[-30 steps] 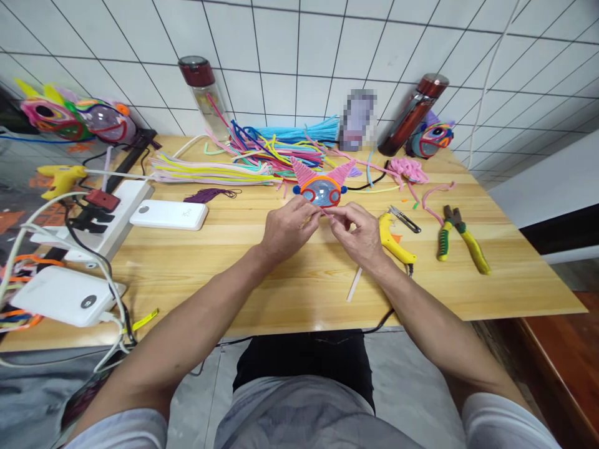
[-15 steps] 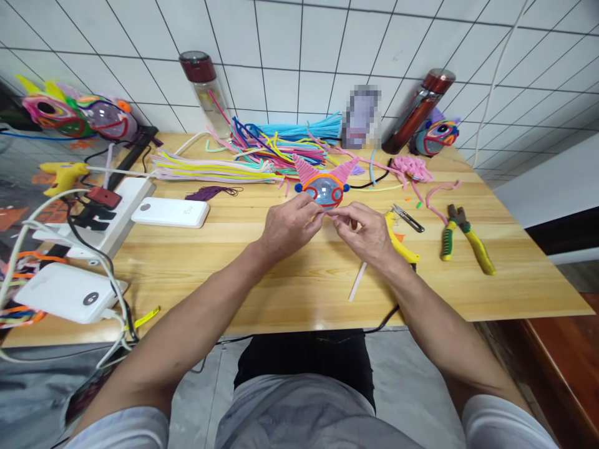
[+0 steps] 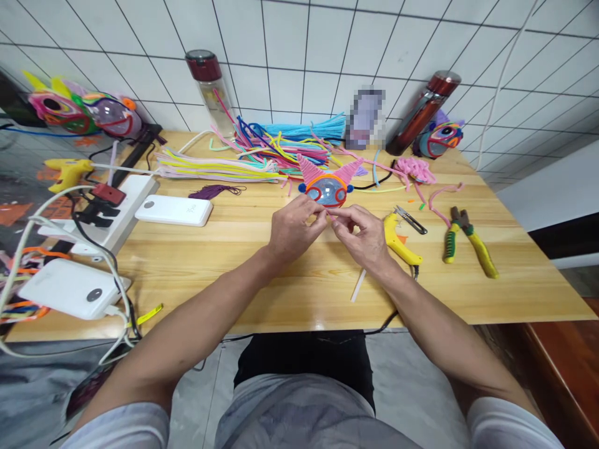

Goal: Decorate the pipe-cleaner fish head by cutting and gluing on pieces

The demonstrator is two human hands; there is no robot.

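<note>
My left hand and my right hand meet in front of me above the wooden table, fingertips pinched close together. Between them shows a small bit of pink pipe cleaner, mostly covered by the fingers. Just beyond the fingertips sits a clear round ball with a face, trimmed in red and orange, with blue pompoms at its sides and two pink wrapped ears on top. A yellow glue gun lies beside my right hand, partly behind it, and small thread snips rest near its tip.
Pipe cleaners lie in bundles across the back. Green-and-yellow pliers are at the right. Two bottles stand by the tiled wall. Power banks, a power strip and tangled cables occupy the left side.
The view has shifted slightly, so the table's things appear a little further right. My hands keep the same pinch, with only small finger movement.
</note>
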